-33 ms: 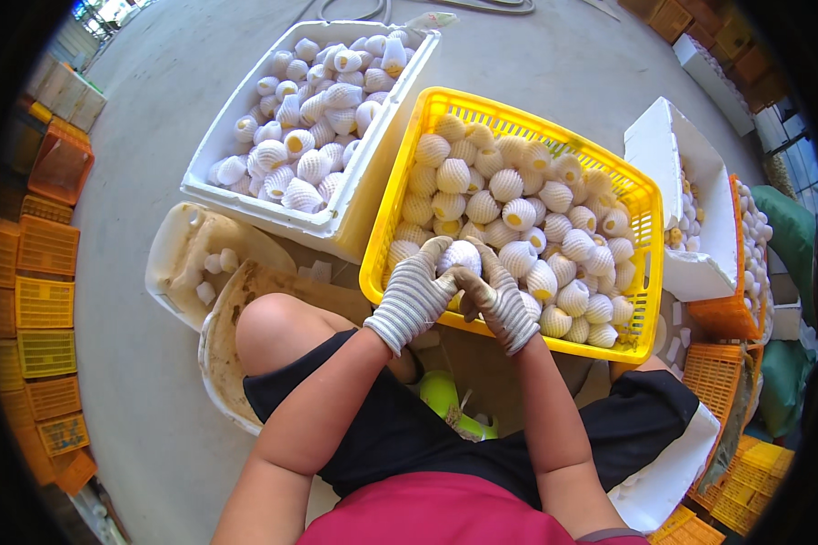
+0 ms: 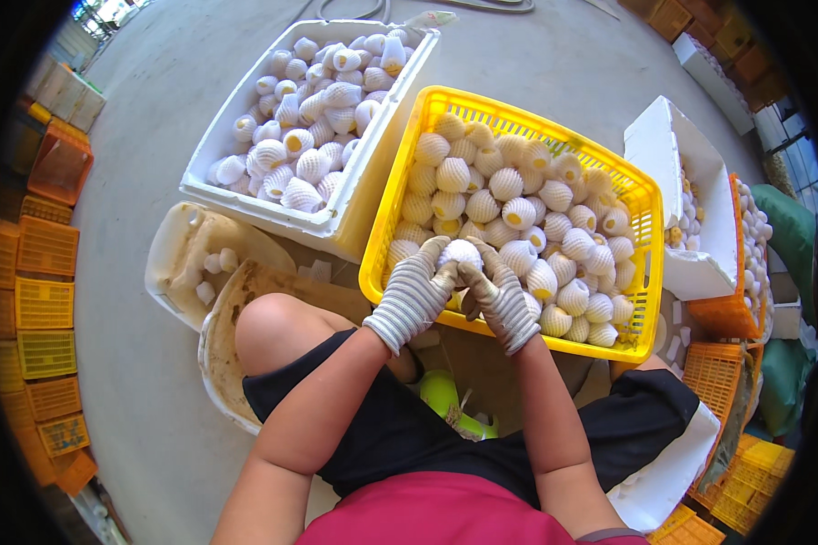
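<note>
Both hands wear pale striped knit gloves and meet over the near edge of a yellow plastic basket [image 2: 647, 272]. Between them is a round fruit in a white foam net sleeve [image 2: 461, 253]. My left hand [image 2: 415, 292] has its fingers wrapped round the fruit's left side. My right hand [image 2: 498, 295] closes on it from the right, thumb toward the left hand; its inner fingers are partly hidden. Heaped in the basket beyond are many similar sleeved fruits [image 2: 519, 214], some showing yellow-orange at the sleeve openings.
A white foam box [image 2: 194, 191] full of sleeved fruit stands at the far left. Nearer is a dirty beige tub [image 2: 168, 263]. On the right are another foam box [image 2: 713, 263] and an orange crate [image 2: 729, 313]. A bright green object [image 2: 441, 395] lies between my legs. Stacked crates [image 2: 45, 304] line the left.
</note>
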Available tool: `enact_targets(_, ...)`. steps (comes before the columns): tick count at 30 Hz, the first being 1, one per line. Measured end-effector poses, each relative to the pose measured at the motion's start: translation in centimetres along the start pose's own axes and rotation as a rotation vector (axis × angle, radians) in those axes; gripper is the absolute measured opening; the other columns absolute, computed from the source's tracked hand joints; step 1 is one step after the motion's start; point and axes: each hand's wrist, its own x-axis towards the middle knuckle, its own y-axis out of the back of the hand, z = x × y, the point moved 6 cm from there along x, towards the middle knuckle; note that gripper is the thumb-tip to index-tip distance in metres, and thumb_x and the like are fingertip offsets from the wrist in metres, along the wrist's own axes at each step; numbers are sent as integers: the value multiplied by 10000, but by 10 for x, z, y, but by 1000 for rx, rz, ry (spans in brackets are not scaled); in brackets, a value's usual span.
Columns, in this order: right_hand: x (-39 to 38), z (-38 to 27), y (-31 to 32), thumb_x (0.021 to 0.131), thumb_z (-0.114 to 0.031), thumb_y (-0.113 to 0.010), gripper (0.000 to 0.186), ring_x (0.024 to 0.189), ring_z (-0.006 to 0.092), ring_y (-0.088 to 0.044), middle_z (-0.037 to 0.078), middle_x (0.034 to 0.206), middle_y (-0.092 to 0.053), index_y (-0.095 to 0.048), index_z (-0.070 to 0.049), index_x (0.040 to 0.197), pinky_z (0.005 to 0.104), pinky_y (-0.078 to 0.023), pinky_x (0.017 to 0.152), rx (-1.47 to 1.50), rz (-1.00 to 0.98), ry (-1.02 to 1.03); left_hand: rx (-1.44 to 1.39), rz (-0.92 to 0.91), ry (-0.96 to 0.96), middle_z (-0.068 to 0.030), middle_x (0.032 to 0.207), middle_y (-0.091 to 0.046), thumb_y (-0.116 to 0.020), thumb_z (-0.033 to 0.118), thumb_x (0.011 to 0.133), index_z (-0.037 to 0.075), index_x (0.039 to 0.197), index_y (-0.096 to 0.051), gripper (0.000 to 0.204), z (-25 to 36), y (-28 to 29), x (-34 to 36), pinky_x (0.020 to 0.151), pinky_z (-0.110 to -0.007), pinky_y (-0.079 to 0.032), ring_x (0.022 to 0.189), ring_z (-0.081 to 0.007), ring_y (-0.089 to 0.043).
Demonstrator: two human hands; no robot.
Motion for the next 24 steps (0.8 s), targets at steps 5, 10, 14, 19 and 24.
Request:
enact_targets(5, 7, -1, 15, 1023, -272, -439, 380, 881, 471, -626, 293, 982, -645, -642, 35, 1118, 499, -492, 783, -559, 184, 297, -152, -25, 65, -155, 1059, -688, -530, 96, 968, -42, 1217, -615, 297, -17, 0, 3, 867, -312, -523, 961, -196, -658)
enact_targets(10, 11, 14, 23, 1028, -303, -483, 365, 546, 174, -602, 140, 688, -645, -639, 28, 1026, 318, -487, 540, -653, 235, 425, -274, -68, 201, -131, 1038, -688, -517, 115, 979, -30, 1218, -619, 298, -7, 2, 4, 796, -311, -566, 896, -206, -679)
enact_targets(14, 14, 23, 24, 1028, -331, -482, 379, 515, 184, -565, 123, 651, -615, -634, 16, 1022, 314, -456, 512, -597, 187, 250, -441, -168, 404, -147, 1023, -685, -500, 165, 1002, 4, 1264, -581, 318, -26, -5, 8, 663, -321, -620, 806, -239, -711)
enact_targets(19, 7, -7, 7, 1029, -414, -465, 467, 692, 221, -645, 138, 855, -667, -599, -16, 1233, 328, -507, 614, -217, 20, 99, -671, -175, 280, -129, 1078, -654, -582, 268, 991, 36, 1322, -510, 411, -12, -1, 9, 598, -291, -613, 757, -230, -711)
enact_targets(24, 14, -20, 31, 992, -316, -595, 409, 740, 62, -603, 52, 942, -660, -598, -20, 1274, 197, -494, 625, 224, 137, 140, -1401, 197, 140, -189, 1153, -602, -584, 415, 953, 21, 1349, -444, 576, -4, 76, 28, 698, -296, -619, 895, -260, -685)
